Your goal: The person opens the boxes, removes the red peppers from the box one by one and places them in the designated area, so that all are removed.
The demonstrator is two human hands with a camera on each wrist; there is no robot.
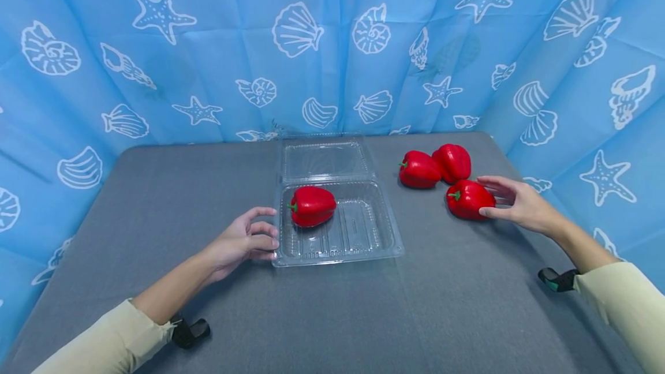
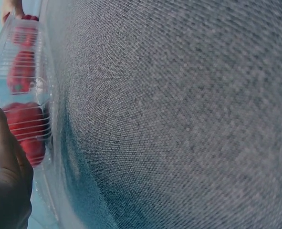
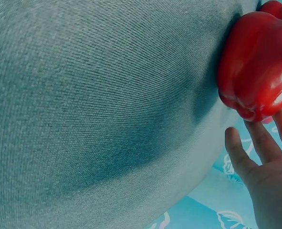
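My left hand [image 1: 241,241] is at the left side of a clear plastic clamshell container [image 1: 363,253], its loosely bent fingertips against the rim. Inside the container, on the left, lies one red bell pepper [image 1: 313,206] with a green stem. To the right, my right hand [image 1: 519,204] holds another red bell pepper [image 1: 467,199] on the table, thumb on the near side and fingers behind. The right wrist view shows that pepper [image 3: 255,62] close up, with fingers [image 3: 265,143] at its blunt end. In the left wrist view, peppers show through the container's ribbed wall [image 2: 45,81].
Two more red bell peppers [image 1: 418,169] [image 1: 453,162] touch each other just behind the held one. The container's lid [image 1: 324,157] lies open toward the back. A grey cloth covers the table [image 1: 332,316], and a blue shell-print curtain [image 1: 218,45] hangs behind and at the sides.
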